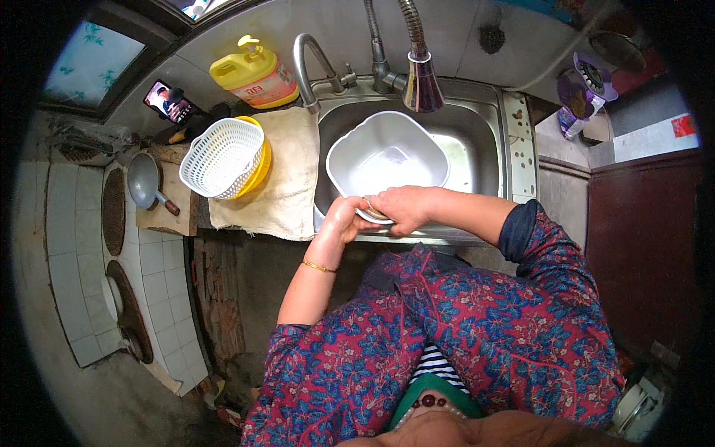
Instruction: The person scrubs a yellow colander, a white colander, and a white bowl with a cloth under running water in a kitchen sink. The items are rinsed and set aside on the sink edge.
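My left hand point(351, 219) and my right hand point(403, 208) meet at the near rim of a pale grey plastic basin point(357, 151) in the stainless steel sink point(475, 128). Between them they grip a small brownish, rounded object point(373, 209), mostly hidden by the fingers; its kind cannot be told. The basin looks smooth inside, with bright reflections on its bottom. A curved metal faucet point(304, 67) and a flexible spray faucet point(423, 84) rise behind the sink.
Left of the sink, a white perforated basket point(220, 159) sits in a yellow one on a cloth point(290, 184). Nearby are a yellow detergent jug point(254, 75), a phone point(170, 103) and a metal ladle point(144, 181) on a wooden board point(181, 220).
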The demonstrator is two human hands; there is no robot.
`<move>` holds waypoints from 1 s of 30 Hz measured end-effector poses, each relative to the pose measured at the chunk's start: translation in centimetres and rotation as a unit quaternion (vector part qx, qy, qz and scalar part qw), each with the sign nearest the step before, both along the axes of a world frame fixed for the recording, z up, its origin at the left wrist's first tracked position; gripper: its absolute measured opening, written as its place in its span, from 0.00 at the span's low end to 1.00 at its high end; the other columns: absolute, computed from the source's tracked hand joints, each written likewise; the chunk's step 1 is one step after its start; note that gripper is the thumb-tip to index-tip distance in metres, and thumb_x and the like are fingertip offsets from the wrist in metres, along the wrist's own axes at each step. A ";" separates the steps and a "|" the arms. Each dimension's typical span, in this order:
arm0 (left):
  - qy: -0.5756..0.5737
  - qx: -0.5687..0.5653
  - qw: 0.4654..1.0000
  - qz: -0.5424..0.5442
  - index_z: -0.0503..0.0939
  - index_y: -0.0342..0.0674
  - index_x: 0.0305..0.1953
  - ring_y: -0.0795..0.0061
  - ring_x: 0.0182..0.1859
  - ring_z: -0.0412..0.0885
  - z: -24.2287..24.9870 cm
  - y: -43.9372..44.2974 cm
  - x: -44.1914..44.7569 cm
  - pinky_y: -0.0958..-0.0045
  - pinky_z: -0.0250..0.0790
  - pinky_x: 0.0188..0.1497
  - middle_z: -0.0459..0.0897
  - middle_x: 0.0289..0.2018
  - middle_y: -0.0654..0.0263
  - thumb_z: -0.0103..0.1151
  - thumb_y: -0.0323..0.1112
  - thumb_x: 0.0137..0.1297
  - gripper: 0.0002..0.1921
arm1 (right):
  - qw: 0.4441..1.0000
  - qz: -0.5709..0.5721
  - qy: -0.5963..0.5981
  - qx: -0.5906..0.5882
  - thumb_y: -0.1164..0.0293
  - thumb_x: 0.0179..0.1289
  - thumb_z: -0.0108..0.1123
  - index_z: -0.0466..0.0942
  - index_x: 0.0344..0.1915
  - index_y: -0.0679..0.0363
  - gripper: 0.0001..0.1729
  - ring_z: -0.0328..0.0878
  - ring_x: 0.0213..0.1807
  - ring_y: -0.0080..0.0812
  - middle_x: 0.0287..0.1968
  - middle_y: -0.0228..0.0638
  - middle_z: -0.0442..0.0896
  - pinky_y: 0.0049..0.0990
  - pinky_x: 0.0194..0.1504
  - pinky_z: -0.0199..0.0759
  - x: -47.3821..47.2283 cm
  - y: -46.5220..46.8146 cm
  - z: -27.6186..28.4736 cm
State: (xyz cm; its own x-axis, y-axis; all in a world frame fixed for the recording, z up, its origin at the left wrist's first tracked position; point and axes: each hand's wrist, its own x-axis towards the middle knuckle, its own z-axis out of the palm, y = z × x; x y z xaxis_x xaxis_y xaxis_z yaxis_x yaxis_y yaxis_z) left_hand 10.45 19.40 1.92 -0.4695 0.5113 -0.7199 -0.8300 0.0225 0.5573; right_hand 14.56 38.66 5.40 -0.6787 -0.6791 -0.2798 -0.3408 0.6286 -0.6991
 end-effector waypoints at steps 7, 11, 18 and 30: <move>0.707 -0.366 0.605 0.001 0.68 0.31 0.54 0.43 0.57 0.70 0.6 1.7 -1.3 0.52 0.59 0.64 0.71 0.53 0.41 0.47 0.29 0.60 0.20 | 0.997 -0.029 -0.021 -0.065 0.69 0.44 0.66 0.70 0.50 0.60 0.30 0.77 0.43 0.53 0.39 0.52 0.80 0.42 0.44 0.71 -1.6 1.7 1.9; 0.676 -0.154 0.683 -0.228 0.75 0.35 0.44 0.49 0.62 0.66 3.7 0.9 -2.3 0.60 0.50 0.69 0.76 0.48 0.48 0.54 0.38 0.61 0.15 | 0.972 -0.095 -0.106 -0.185 0.67 0.41 0.69 0.71 0.48 0.60 0.30 0.79 0.42 0.41 0.38 0.45 0.81 0.36 0.45 0.71 -2.0 3.8 3.3; 0.605 -0.108 0.740 -0.273 0.78 0.35 0.37 0.65 0.37 0.74 6.8 1.8 -2.0 0.65 0.66 0.42 0.80 0.31 0.58 0.61 0.46 0.59 0.17 | 0.973 -0.169 -0.026 -0.153 0.56 0.47 0.66 0.71 0.42 0.60 0.26 0.76 0.40 0.36 0.36 0.42 0.78 0.35 0.40 0.68 -1.8 6.8 4.6; 0.500 -0.086 0.859 0.062 0.76 0.38 0.29 0.88 0.27 0.63 1.0 5.3 -0.4 0.83 0.57 0.29 0.71 0.24 0.79 0.57 0.36 0.66 0.09 | 0.866 -0.417 0.193 -0.199 0.64 0.56 0.58 0.73 0.45 0.58 0.17 0.77 0.46 0.47 0.41 0.46 0.78 0.39 0.48 0.70 1.4 3.6 3.8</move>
State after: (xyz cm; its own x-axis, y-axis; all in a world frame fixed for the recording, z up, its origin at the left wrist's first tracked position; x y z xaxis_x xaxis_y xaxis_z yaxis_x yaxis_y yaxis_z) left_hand 10.07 24.65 2.89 -0.9404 0.3396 0.0158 0.0610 0.1228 0.9906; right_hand 15.98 42.26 9.21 -0.9699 0.1016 0.2214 -0.1415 0.5047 -0.8516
